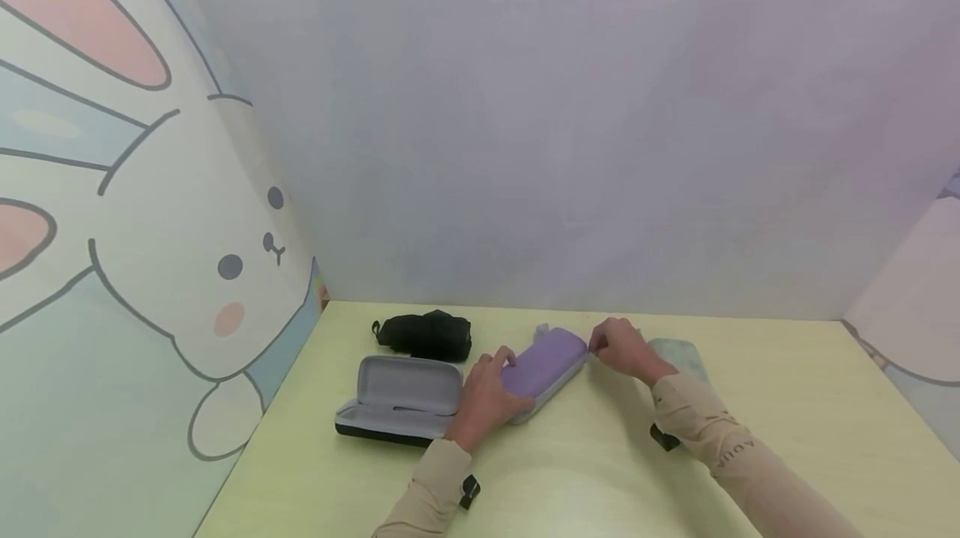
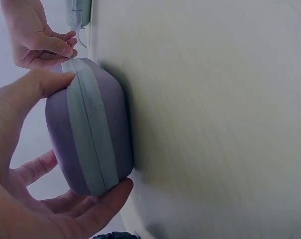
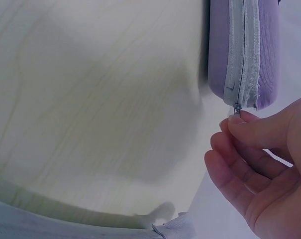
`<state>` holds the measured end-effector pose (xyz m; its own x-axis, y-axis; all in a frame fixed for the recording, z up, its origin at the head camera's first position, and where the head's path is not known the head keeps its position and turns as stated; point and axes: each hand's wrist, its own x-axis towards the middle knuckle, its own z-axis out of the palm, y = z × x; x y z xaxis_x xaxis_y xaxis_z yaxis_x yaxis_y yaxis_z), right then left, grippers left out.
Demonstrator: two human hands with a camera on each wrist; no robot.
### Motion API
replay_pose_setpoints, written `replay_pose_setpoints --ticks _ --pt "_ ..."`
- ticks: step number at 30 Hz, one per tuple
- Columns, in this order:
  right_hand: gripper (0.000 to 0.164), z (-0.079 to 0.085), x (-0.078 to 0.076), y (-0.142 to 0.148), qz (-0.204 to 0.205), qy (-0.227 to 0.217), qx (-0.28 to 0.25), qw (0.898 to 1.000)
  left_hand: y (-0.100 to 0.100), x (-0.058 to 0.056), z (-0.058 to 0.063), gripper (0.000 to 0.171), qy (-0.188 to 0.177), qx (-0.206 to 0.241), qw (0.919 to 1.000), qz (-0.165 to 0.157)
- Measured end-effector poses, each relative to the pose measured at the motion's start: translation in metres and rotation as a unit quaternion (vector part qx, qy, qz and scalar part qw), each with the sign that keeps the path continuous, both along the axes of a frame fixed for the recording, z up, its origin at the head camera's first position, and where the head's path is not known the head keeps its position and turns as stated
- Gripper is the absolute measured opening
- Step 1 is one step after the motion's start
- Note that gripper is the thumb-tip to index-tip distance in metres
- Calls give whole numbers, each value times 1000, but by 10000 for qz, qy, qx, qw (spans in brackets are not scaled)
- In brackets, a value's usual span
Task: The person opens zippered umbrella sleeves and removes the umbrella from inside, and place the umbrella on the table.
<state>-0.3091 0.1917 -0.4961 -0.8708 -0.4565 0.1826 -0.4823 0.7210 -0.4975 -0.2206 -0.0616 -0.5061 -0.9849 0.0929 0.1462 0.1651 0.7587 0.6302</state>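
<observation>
On the table (image 1: 810, 405), the purple case (image 1: 546, 361) is gripped by the left hand (image 1: 483, 396); its long axis is aimed at 1 o'clock, where the pull (image 3: 237, 111) is pinched by the right hand (image 1: 622, 346).

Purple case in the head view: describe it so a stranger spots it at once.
On the pale yellow table, a person's left hand grips a closed case while the right hand pinches its zipper pull. Its purple colour sets it apart from the open grey-lined case and the black bundle.
</observation>
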Motion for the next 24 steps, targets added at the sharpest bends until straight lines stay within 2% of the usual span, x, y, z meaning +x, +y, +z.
replay_pose_setpoints --ticks 14,24 --pt "21 0 4 -2 -6 144 -144 9998 3 2 -2 55 86 58 9999 43" --pt "21 -4 4 -2 -177 140 -134 9997 5 3 -3 58 52 64 9999 150"
